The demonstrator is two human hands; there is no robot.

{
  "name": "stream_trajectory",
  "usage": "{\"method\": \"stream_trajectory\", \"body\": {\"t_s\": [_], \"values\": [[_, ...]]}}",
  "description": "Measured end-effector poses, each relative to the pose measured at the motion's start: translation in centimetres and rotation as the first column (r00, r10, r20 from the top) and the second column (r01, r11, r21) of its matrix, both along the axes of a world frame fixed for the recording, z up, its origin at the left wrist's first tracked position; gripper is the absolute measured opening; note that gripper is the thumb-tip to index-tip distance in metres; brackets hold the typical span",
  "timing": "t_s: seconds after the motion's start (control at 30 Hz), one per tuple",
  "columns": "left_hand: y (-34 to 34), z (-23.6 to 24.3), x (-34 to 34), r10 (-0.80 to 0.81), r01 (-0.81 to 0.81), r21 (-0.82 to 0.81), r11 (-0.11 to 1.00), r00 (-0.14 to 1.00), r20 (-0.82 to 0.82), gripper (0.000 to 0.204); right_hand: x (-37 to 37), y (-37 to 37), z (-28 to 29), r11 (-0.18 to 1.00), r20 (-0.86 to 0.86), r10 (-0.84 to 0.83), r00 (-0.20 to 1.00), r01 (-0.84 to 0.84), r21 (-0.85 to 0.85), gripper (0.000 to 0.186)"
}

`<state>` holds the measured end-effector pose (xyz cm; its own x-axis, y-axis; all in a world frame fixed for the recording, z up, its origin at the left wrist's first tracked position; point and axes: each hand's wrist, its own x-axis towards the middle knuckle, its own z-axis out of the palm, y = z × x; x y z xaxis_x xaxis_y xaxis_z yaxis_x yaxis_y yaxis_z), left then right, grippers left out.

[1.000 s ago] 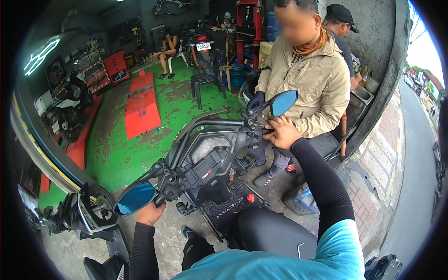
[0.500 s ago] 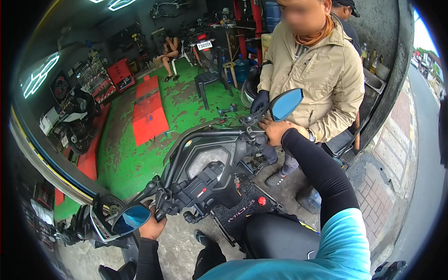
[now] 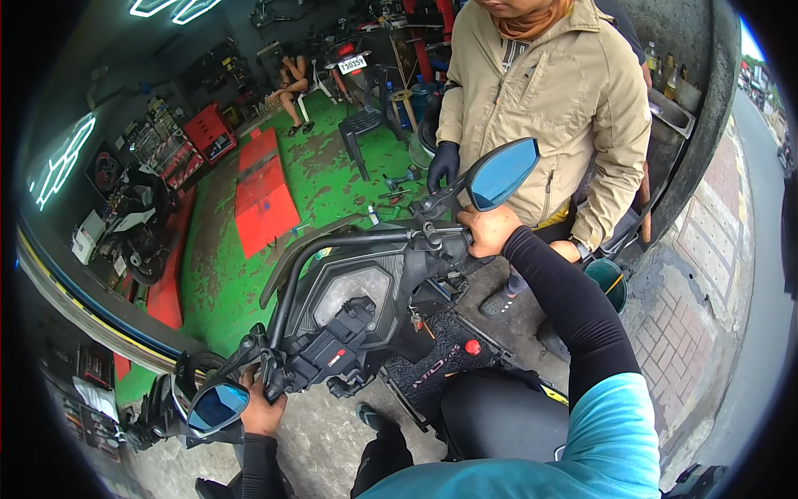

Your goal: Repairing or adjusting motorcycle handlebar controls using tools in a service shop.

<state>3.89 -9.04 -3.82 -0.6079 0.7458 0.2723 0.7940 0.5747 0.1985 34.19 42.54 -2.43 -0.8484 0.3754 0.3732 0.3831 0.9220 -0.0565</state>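
The scooter handlebar (image 3: 349,274) runs slantwise through the middle of the view, its cover stripped so the instrument housing (image 3: 353,303) and a black switch block (image 3: 332,353) lie bare; the right hand (image 3: 489,230) is closed round the right grip just under the blue-tinted right mirror (image 3: 501,173), and the left hand (image 3: 264,409) is wrapped round the left grip beside the left mirror (image 3: 218,407), fingers curled, nothing pinched loose; the bar is turned, right end away from the body; below it sit the black seat (image 3: 499,416) and a floor mat with a red knob (image 3: 472,347). To hold it well, I would judge, both grips want a firm, even squeeze with wrists straight, so the exposed housing does not twist; the loose-looking switch block should be kept free of strain. A person in a beige jacket (image 3: 565,100) stands just beyond the right mirror, a black-gloved hand (image 3: 442,162) near its stem; keep the bar steady so that hand is not struck; further off, green workshop floor (image 3: 332,191) and a red ramp (image 3: 264,191).
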Motion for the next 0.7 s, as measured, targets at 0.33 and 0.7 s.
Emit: {"method": "stream_trajectory", "body": {"t_s": [0.33, 0.7], "values": [[0.2, 0.1, 0.7, -0.004, 0.004, 0.005, 1.0, 1.0, -0.019, 0.05, 0.7, -0.4, -0.7, 0.999, -0.1, 0.018, 0.995, -0.015, 0.029, 0.048], [0.4, 0.3, 1.2, 0.017, -0.016, -0.006, 1.0, 0.999, 0.037, 0.049, 1.2, 0.2, -1.4, 0.989, -0.19, 0.071, 0.979, -0.045, 0.139, 0.051]]}}
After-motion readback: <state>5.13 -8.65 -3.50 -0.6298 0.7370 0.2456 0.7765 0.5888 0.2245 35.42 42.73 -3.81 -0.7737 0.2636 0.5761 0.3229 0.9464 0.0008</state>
